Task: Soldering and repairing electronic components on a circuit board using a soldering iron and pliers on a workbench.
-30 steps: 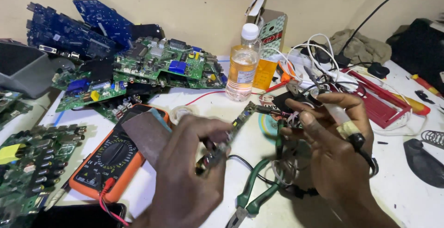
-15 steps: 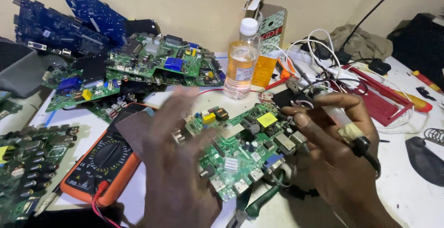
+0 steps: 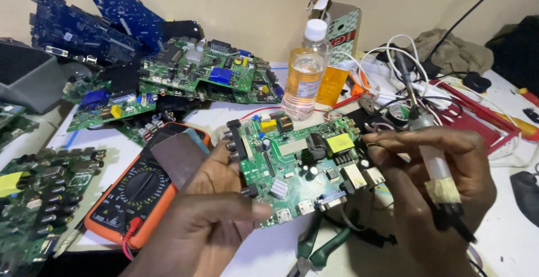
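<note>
A person's left hand [image 3: 219, 209] cradles a green circuit board [image 3: 303, 167] from beneath at its 9 o'clock edge, thumb stretched flat under the near side and fingers curled behind. The right hand [image 3: 443, 193] pinches the board's 3 o'clock edge with its fingertips while its palm wraps a soldering iron [image 3: 429, 148], tip pointing up toward 12 o'clock and away from the board. The board hangs face up above the white table [image 3: 264, 254], tilted slightly toward the camera. Beneath it, at 6 o'clock, lie green-handled pliers [image 3: 317, 246]. At 9 o'clock an orange multimeter [image 3: 126, 201] rests on the table, a brown pad lying across its top.

The board appears to be under inspection, not yet being soldered. Any work with the iron would call for steadying the board and turning the tip down onto a joint.

Farther back, a clear plastic bottle [image 3: 303, 75] of pale liquid stands at 12 o'clock, in front of a carton. Spare green and blue boards [image 3: 196, 75] pile against the wall at 10 o'clock, and white cables [image 3: 387, 58] tangle at 1 o'clock.
</note>
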